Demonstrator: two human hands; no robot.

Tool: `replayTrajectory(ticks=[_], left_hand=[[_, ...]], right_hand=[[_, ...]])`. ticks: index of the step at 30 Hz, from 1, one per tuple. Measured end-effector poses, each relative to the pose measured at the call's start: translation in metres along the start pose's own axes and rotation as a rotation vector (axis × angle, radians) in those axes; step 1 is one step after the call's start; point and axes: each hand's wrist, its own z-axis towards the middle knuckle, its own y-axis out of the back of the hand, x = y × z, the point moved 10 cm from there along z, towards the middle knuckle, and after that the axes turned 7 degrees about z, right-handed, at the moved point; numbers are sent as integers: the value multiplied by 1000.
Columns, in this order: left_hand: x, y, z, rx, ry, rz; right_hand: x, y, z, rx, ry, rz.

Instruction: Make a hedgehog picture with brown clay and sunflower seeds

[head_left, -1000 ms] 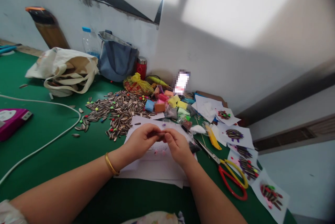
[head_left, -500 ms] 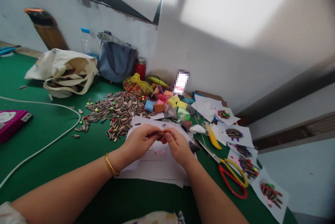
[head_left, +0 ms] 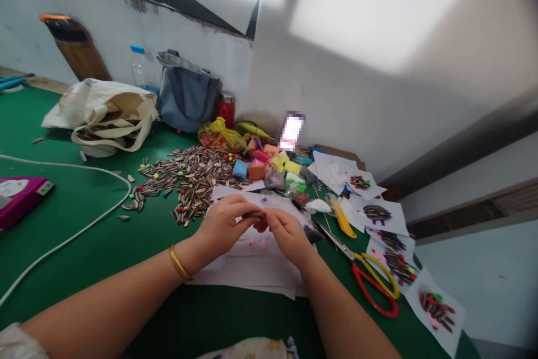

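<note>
My left hand (head_left: 229,225) and my right hand (head_left: 287,233) meet fingertip to fingertip above a stack of white paper (head_left: 252,274). Both are closed in a pinch. Whatever sits between the fingers is too small or too hidden to name. Small pink pieces (head_left: 258,243) lie on the paper just below the hands. A heap of striped sunflower seeds (head_left: 202,171), mixed with small coloured balls, spreads beyond my left hand. Blocks of coloured clay (head_left: 257,172) are grouped past the fingertips. Scissors with red and yellow handles (head_left: 374,283) rest to the right of my right hand.
A yellow cutter (head_left: 343,219) lies near the scissors. Paper cards with seed figures (head_left: 377,214) line the right edge. At the back stand a blue bag (head_left: 188,96), a red flask (head_left: 226,110) and a lit phone (head_left: 291,130). A white cable (head_left: 88,224) crosses the left side.
My hands stay together over the paper; the right hand's fingers have turned slightly, with its thumb shifting closer to the left fingertips. Nothing else has visibly moved.
</note>
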Motion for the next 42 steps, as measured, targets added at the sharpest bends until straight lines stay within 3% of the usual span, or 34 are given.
replayTrajectory(ticks=[3, 6, 11, 17, 20, 22, 24, 27, 31, 36, 42], left_hand=[[4, -8, -2, 44, 80, -81], [9, -15, -5, 58, 145, -91], [3, -22, -4, 148, 25, -2], [13, -9, 2, 65, 93, -35], [19, -16, -1, 67, 165, -174], [21, -27, -4, 102, 193, -272], [19, -35, -6, 135, 185, -339], [12, -42, -6, 190, 112, -349], [3, -29, 0, 122, 14, -211], [-1, -10, 1, -15, -36, -111], [5, -23, 1, 72, 54, -153]], right_hand=[[-6, 1, 1, 1, -7, 39], [-11, 0, 1, 23, -20, -71], [-3, 10, 1, -80, -3, -299], [-1, 4, 2, -27, -6, -70], [-14, 9, 0, -66, -47, -1], [-20, 3, 0, 0, -65, -45], [-25, -5, -1, 68, -87, -103], [-25, -3, 0, 53, -101, -175], [-9, 3, 3, 11, 13, -109], [-8, 5, 5, 11, -8, 29], [-12, 13, 7, -71, -9, 9]])
